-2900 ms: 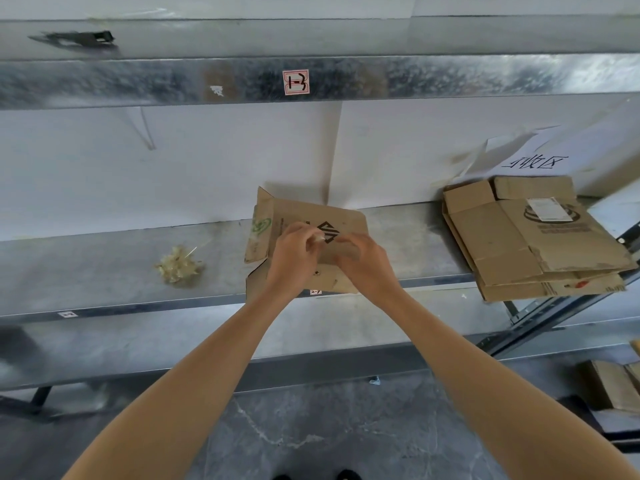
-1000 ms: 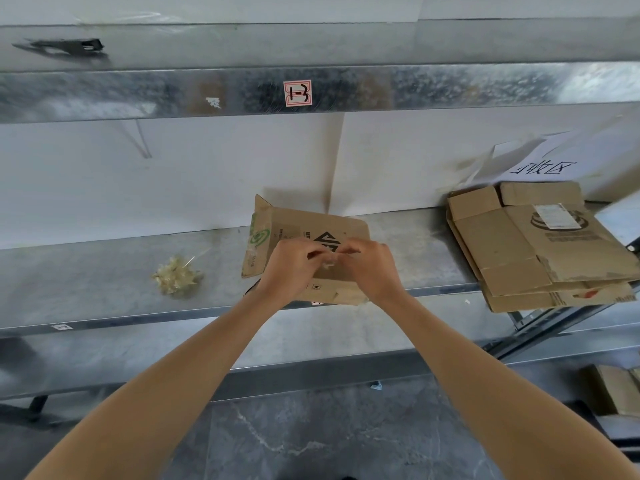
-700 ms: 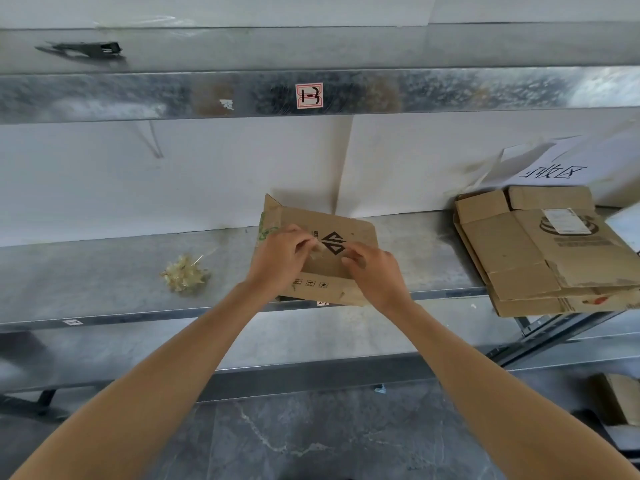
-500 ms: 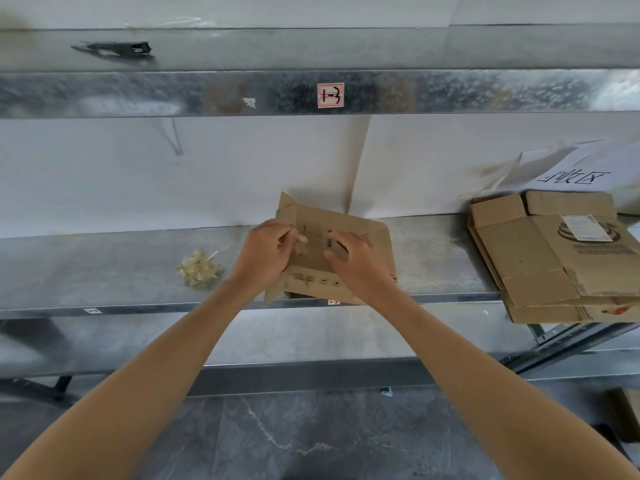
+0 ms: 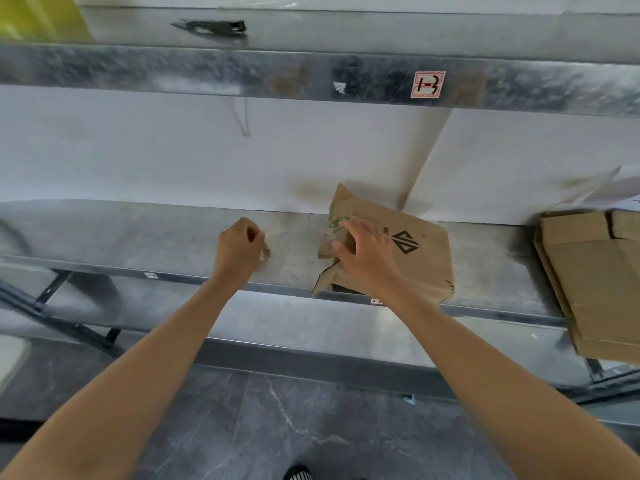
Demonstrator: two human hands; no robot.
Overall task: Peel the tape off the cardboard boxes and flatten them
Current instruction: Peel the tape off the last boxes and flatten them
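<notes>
Box [image 5: 415, 258]: sitting at the shelf [image 5: 138, 237] edge, half collapsed, one flap up. Light, stiff cardboard, I'd say; best gripped by the flaps.
Right hand [image 5: 363, 252]: arm reaching forward, fingers curled over the left flap, holding the box.
Left hand [image 5: 239, 249]: out to the side, apart from the box, fingers curled, pinching what looks like tape [image 5: 265, 252], though it's blurred.
Flattened boxes [image 5: 595, 278]: stacked far right.
</notes>
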